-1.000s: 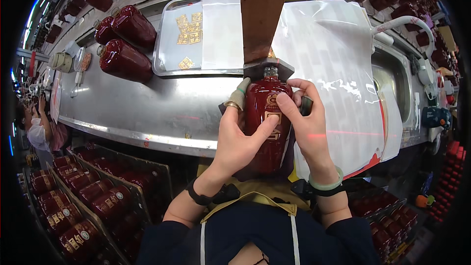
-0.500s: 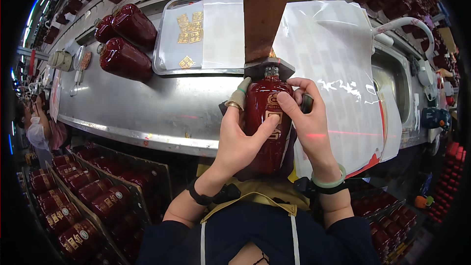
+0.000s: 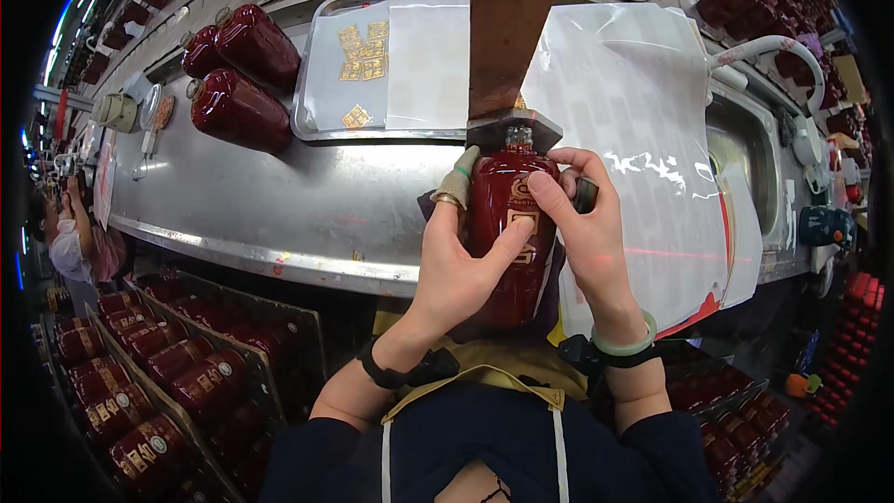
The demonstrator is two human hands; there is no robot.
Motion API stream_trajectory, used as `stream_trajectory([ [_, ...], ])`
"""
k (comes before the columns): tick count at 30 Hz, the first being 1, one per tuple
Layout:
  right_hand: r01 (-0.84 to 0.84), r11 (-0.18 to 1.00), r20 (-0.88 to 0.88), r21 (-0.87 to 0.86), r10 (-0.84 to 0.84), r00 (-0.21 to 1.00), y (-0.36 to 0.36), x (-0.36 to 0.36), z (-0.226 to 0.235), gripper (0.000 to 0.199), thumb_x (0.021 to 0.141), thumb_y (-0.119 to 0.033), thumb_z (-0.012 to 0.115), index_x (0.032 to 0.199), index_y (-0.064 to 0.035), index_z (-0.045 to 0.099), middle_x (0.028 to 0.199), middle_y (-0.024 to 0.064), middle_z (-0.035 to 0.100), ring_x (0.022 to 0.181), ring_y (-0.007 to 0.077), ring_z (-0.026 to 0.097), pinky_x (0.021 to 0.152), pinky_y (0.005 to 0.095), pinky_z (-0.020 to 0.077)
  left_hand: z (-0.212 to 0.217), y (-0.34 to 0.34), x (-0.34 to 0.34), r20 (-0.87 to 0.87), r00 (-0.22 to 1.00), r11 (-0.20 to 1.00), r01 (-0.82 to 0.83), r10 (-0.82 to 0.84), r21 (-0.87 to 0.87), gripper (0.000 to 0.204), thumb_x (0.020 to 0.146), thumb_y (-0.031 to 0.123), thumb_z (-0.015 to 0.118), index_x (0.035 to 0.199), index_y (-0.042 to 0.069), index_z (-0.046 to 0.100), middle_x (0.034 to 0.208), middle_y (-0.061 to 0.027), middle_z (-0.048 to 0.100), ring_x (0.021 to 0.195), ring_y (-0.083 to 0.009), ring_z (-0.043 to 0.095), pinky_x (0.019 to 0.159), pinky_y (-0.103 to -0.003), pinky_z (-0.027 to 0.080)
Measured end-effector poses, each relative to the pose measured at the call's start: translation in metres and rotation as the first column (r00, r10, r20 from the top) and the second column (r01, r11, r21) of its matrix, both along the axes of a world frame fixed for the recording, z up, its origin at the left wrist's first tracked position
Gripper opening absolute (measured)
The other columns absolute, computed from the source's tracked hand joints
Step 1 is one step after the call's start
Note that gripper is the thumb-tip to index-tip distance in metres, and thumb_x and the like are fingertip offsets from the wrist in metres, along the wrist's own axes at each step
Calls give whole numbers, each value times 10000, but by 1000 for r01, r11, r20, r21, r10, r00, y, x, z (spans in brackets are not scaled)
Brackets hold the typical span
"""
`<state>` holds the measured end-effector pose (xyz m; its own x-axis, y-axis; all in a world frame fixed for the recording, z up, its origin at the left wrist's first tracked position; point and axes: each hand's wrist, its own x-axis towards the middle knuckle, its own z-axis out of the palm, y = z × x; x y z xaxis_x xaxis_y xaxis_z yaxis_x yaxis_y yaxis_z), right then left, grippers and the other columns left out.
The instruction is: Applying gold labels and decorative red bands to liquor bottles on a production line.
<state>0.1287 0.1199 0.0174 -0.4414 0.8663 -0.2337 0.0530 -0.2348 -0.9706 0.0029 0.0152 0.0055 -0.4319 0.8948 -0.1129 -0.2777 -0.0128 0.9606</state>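
Note:
A dark red glass bottle (image 3: 512, 289) with gold lettering lies tilted in front of me, its clear neck (image 3: 519, 138) against a dark block at the foot of a brown post. My left hand (image 3: 461, 261) grips its left side, the thumb pressing on the gold decal (image 3: 523, 224) on its front. On the other side my right hand (image 3: 591, 224) holds the bottle, its thumb on the upper front near a round gold emblem. A beige cover with a green band is on a left finger, and a dark cover is on a right finger. The bottle's back is hidden.
The brown post (image 3: 514, 28) rises just beyond the bottle. A tray (image 3: 312, 65) holds loose gold decals (image 3: 363, 54) and white sheets. Three plain red bottles (image 3: 240, 112) lie to its left. Plastic-covered paper (image 3: 633, 130) and a sink (image 3: 745, 158) are right; bottle racks (image 3: 177, 382) stand below left.
Both hands keep their hold on the bottle, with the thumbs hardly moved. Bottles along the far line have shifted to the right. The view has shifted slightly.

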Motion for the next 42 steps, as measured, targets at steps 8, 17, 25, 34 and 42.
stream_trajectory([
  [8,15,881,27,473,-32,999,19,7,25,271,1026,-45,670,1277,24,594,983,74,633,858,127,606,762,295,507,-1,1,2,-26,1000,1000,-10,10,4,823,963,91,773,1609,-107,304,1466,-199,563,1318,-210,589,1120,-362,492],
  [17,-507,78,513,858,-111,851,45,-17,81,232,793,12,705,1022,-25,723,940,79,691,895,304,647,852,419,536,-4,0,4,-78,997,1000,-19,21,23,835,963,98,778,1609,-109,292,1449,-195,571,1307,-211,590,1117,-364,488],
  [25,-245,485,333,839,-103,937,50,-6,56,250,919,31,634,1098,-90,760,959,119,698,904,322,655,820,417,536,5,0,-2,165,986,1000,15,-14,-1,809,991,102,761,1629,-73,296,1492,-177,556,1332,-205,578,1143,-369,472],
  [34,-115,991,36,62,113,993,-15,23,-6,660,938,-214,858,1474,-60,506,880,-64,395,796,49,394,701,220,368,4,2,-11,222,973,998,60,-58,0,760,1017,85,733,1633,-50,309,1524,-183,537,1375,-225,564,1167,-378,468],
  [42,-153,988,7,31,152,988,-11,24,-7,680,950,-184,838,1519,-68,483,901,-57,412,820,52,412,740,213,382,-1,2,-17,157,982,995,100,-101,14,759,1018,81,727,1637,-40,305,1546,-186,519,1398,-233,545,1188,-390,453],
])
